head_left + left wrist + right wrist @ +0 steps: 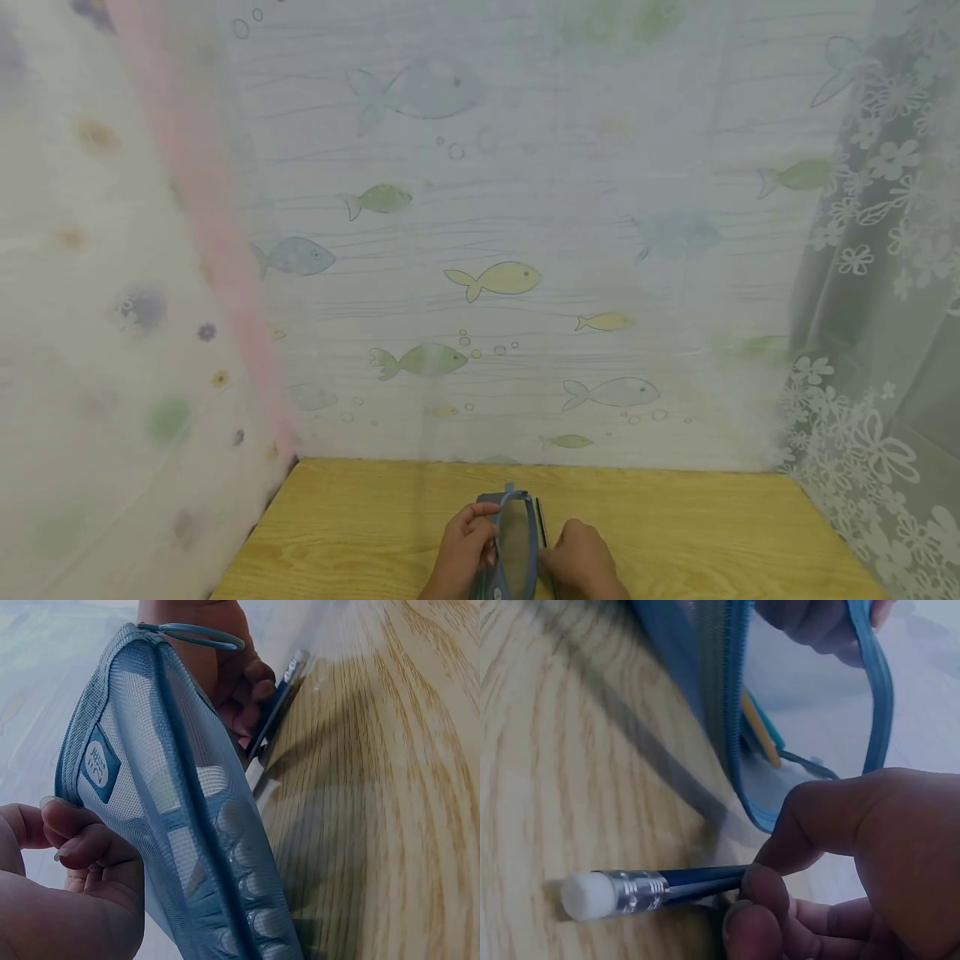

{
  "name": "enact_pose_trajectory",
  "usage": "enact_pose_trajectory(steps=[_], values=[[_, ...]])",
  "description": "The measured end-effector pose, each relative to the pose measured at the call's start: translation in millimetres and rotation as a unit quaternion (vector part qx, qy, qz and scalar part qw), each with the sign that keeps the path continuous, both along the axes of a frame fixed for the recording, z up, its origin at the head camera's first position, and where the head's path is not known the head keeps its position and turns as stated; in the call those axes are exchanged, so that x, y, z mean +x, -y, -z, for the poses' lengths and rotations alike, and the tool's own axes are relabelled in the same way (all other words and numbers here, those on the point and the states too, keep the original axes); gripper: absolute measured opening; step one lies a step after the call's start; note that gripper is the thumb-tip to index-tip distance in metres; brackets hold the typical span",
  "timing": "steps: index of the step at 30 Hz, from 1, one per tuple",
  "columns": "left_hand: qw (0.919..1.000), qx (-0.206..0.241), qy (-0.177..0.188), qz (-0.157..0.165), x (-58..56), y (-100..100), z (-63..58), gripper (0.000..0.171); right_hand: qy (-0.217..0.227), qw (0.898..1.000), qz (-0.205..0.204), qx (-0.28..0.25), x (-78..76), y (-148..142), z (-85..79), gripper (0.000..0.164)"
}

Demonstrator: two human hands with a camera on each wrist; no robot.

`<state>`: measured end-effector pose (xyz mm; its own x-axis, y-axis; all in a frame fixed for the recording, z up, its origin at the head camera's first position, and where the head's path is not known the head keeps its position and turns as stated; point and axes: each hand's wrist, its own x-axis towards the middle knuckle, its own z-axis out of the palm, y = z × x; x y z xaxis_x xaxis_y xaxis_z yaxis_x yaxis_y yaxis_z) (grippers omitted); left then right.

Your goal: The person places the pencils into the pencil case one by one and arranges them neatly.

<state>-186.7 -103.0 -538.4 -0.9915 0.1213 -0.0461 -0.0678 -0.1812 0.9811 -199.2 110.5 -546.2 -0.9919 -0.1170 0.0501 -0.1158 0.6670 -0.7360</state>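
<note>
A blue mesh pencil case (532, 542) stands on the table with its zipped mouth spread apart. My left hand (467, 546) pinches one edge of it, beside a small blue label (100, 763). Through the mesh, several white rounded ends (255, 885) show in the left wrist view. On the case's other side, my right hand (581, 557) pinches a dark blue pencil (701, 880) between thumb and fingers. The pencil's white eraser (589, 895) sticks out past the fingertips, low over the wood. An orange stick (761, 727) and a teal one are visible inside the case.
The yellow wood-grain table (360, 525) runs back to a pale curtain printed with fish (495, 278). Flowered sheets hang at the left (97, 333) and the right (885, 450). A thin blue loop (202, 634) hangs at the case's end.
</note>
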Motion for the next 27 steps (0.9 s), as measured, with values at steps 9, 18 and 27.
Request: enact_pose_trajectory(steps=[9, 18, 27], values=[[0.9999, -0.003, 0.011, -0.004, -0.1, -1, -0.1, 0.04, 0.069, 0.994, -0.064, -0.055, -2.2, -8, -5.5, 0.04], [0.9998, -0.007, 0.018, -0.002, 0.5, -1, 0.8, 0.04, 0.112, 0.976, -0.144, -0.118, -3.1, -15, -20.2, 0.036], [0.9998, -0.008, 0.017, -0.009, 1.9, -2, 0.3, 0.04, 0.157, 0.963, -0.169, -0.141, 5.2, -15, -37.6, 0.03]])
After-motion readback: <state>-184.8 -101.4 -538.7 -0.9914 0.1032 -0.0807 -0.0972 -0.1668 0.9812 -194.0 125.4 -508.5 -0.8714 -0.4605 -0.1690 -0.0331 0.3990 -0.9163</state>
